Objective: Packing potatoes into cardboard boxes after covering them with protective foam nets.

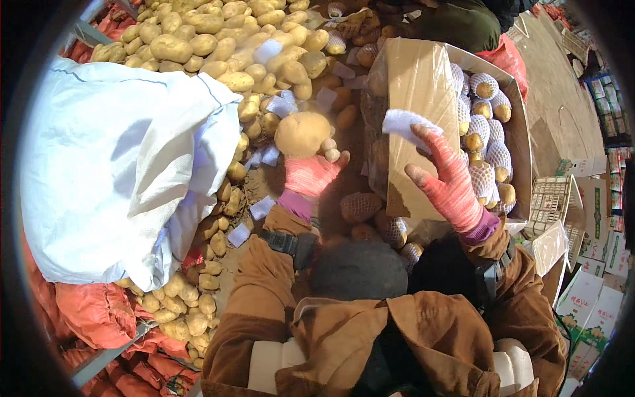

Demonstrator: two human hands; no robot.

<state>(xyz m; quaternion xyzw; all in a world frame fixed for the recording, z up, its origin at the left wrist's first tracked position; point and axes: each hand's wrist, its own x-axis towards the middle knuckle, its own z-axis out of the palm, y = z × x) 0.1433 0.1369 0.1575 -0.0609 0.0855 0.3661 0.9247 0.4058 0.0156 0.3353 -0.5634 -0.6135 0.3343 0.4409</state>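
Observation:
My left hand [313,174], in a red knit glove, holds a large potato [301,134] with small knobs on its right side. My right hand [446,173], gloved alike, pinches a folded white foam net sleeve [409,126] between thumb and fingers, above the near flap of a cardboard box [421,89]. Inside the box stand several potatoes in white foam nets [480,136]. Loose foam sleeves [282,103] lie on the potato pile and on the ground left of my left hand. More netted potatoes [360,206] lie between my hands and my knees.
A big heap of bare potatoes [203,34] rises at the back left. A white woven sheet [114,164] covers part of it. Red mesh sacks [96,312] lie below. Plastic crates [550,203] and printed cartons [585,302] stand at right. Another person's leg [459,27] is behind the box.

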